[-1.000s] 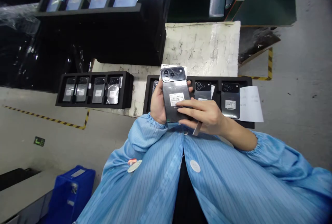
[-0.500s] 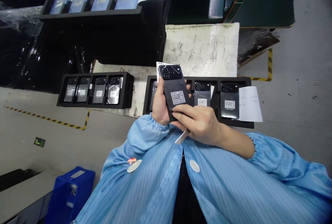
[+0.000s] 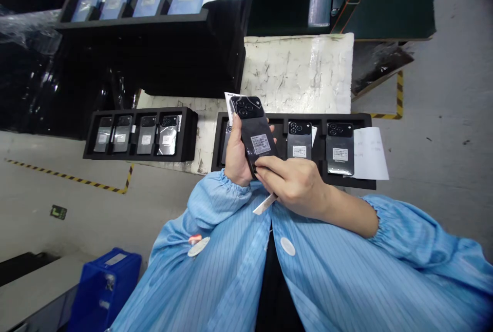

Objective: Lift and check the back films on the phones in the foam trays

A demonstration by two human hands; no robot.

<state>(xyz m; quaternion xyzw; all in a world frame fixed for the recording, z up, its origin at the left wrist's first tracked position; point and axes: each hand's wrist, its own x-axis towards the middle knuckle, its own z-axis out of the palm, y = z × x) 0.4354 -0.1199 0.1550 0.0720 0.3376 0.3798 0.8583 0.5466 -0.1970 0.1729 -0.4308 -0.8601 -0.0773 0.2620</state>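
My left hand is shut around a black smartphone, whose back faces up, showing a triple-lens camera island and a white barcode sticker. My right hand lies across the phone's lower end, with its fingers touching the phone. A thin white strip sticks out from under the right hand's fingers, apparently pinched there. A corner of white paper shows behind the top of the phone. Two black phones lie in the foam tray just beyond my right hand.
A second black foam tray holds several phones on the left. A tray of blue-backed phones sits farther up. Beyond are a stained white board, a paper sheet, and a blue crate at lower left.
The phone has tilted with its camera end leaning further left. My right hand and the white strip have shifted left, and the paper behind the phone has moved with it.
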